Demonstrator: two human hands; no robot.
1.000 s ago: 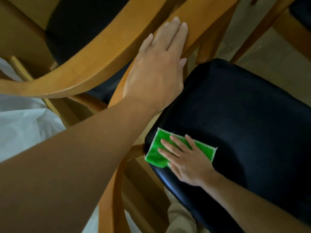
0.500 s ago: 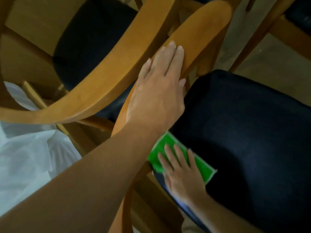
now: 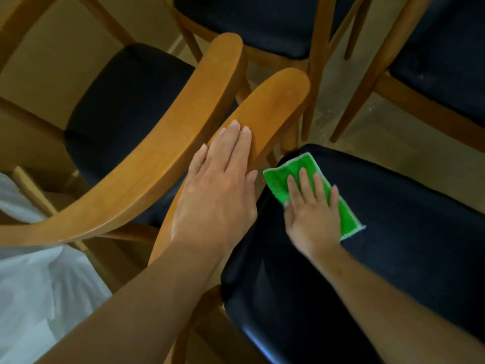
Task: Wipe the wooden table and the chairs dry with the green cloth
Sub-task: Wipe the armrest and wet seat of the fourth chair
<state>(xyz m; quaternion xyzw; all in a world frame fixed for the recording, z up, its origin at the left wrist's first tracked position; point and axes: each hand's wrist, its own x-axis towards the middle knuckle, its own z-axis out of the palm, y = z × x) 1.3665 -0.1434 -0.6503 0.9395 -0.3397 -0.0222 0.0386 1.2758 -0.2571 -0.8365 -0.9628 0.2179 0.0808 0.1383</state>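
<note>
My right hand [image 3: 311,214] lies flat, pressing green cloth [image 3: 294,174] onto black seat [image 3: 393,232], near its back corner. Left hand [image 3: 220,190] flat, steadying wooden backrest [image 3: 273,106]. Cloth looks soft, light; palm pressure suits better than pinching.

Three other wooden chairs are crowding in, close together. One with a dark padded seat [image 3: 126,119] is sitting at the left, its curved wooden backrest [image 3: 147,164] sweeping across in front. A second dark seat [image 3: 252,22] is showing along the top, a third [image 3: 443,64] at the upper right, each on slanting wooden legs. A pale beige floor [image 3: 388,143] is showing between them. White fabric [image 3: 36,292] is lying at the lower left. Dim, warm light is falling over everything
</note>
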